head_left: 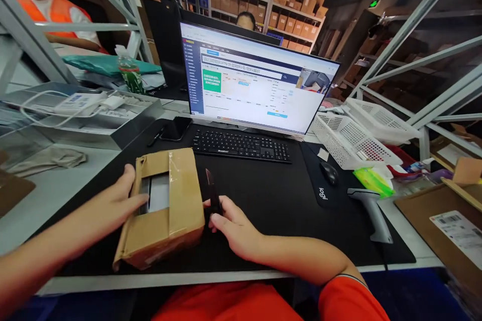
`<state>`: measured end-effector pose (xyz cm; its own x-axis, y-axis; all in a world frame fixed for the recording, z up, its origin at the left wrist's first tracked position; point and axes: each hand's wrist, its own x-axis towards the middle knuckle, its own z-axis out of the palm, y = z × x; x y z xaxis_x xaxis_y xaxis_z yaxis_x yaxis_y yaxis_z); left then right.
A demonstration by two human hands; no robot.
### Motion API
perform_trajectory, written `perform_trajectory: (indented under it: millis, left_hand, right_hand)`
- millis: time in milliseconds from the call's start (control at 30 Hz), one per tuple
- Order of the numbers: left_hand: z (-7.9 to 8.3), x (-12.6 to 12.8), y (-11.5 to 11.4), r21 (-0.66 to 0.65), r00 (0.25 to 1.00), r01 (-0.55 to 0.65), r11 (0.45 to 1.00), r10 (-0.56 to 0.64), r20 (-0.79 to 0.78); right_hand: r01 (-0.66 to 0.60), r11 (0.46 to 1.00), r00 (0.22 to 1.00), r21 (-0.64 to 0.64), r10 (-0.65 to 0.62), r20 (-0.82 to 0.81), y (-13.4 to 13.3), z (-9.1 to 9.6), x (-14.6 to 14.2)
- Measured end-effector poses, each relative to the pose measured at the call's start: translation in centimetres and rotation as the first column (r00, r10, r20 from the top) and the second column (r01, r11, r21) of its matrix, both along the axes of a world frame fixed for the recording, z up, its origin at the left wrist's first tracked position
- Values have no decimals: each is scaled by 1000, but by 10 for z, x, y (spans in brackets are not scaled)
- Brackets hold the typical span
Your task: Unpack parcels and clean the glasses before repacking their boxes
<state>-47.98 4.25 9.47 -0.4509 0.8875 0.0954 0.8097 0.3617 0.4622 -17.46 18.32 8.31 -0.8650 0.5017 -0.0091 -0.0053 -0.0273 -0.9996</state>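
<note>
Left forearm [60, 243] aslant, hand [122, 196] on box [185, 195]

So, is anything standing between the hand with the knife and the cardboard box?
Nothing visible: the right hand, holding the knife, is close beside the cardboard box. The left hand touches the box's opposite side.

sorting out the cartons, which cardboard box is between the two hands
The taped box on the black mat, left hand touching it, right hand beside it; the labelled box at far right and shelf boxes lie farther off.
</note>
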Motion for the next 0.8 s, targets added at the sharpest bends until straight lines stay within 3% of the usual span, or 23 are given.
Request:
perform_trajectory:
  millis: [100,233,300,400,500,600,700,800]
  left_hand:
    - [45,-21,18,-70,994,37,997,-29,107]
    - [94,-31,48,-114,923,319,941,-281,263]
    - [106,-30,67,-183,882,444,877,-393,259]
    - [108,-22,97,-258,845,533,806,-492,210]
    - [102,-15,113,-244,841,540,805,-511,175]
    - [97,-17,102,-169,868,497,851,-488,96]
    - [84,-23,70,-22,896,440,898,-440,-61]
    - [62,-22,42,118,856,462,879,-407,-320]
  right_hand:
    - [-77,994,997,-83,75,-24,0,3,0]
    - [56,998,991,34,-51,-125,21,16,5]
    - [183,972,976,144,-162,-144,38,23,9]
    - [307,877,952,369,-283,-120,62,28,14]
    - [264,703,957,660,-275,-91,78,27,18]
    - [112,403,982,908,-182,-40,82,26,20]
    - [15,84,994,996,-110,-6,81,27,20]
    - [33,-100,998,994,-45,-38,79,28,17]
